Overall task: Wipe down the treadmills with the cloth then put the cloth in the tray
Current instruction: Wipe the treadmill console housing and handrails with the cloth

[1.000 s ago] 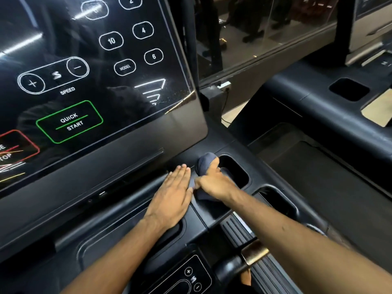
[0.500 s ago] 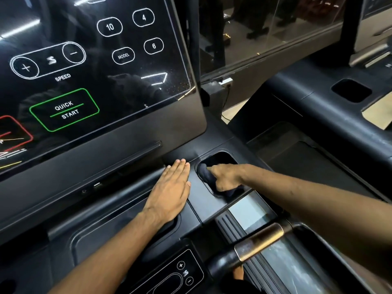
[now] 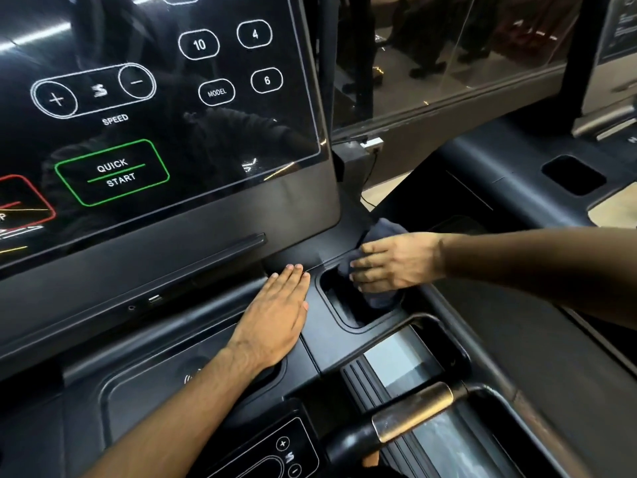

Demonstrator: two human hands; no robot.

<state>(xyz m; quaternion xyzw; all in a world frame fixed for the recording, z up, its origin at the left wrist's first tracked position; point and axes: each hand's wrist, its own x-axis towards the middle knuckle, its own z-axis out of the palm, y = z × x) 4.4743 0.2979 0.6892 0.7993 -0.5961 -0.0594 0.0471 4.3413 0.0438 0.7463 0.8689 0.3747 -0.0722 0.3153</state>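
Dark blue cloth [image 3: 383, 232], all bunched up, right on the back right edge of the cup hole [image 3: 339, 305] in the black top of the treadmill [image 3: 320, 346]. Hangs partly down into the cup hole and partly pokes out behind it. Gripped from above by the right hand [image 3: 396, 262], fingers bent round it, arm reaching in from the right of the cup hole.

Just left of the cup hole, the left hand [image 3: 275, 319], lying flat on the treadmill top. Fingers straight and close together, palm down, holding nothing. Fingertips up near the back left corner of the cup hole, not touching the cloth.

Up and to the left of the cup hole, a big shiny black screen [image 3: 155, 98], tilted back. White plus and minus buttons with the word SPEED, round buttons with 10, 4 and 6, and a green box [image 3: 112, 172] saying QUICK START. Bit of a red box at the far left edge.

In front of the cup hole, low down, a black handle bar [image 3: 412, 410] with a brown metal band. In front and a little left of the cup hole, a small button pad [image 3: 282, 453] with plus and minus.

Well off to the right of the cup hole, a second treadmill [image 3: 499, 188], black too, with its own dark square hole [image 3: 574, 174]. Behind the cup hole, up at the top right, a glass wall [image 3: 448, 63].
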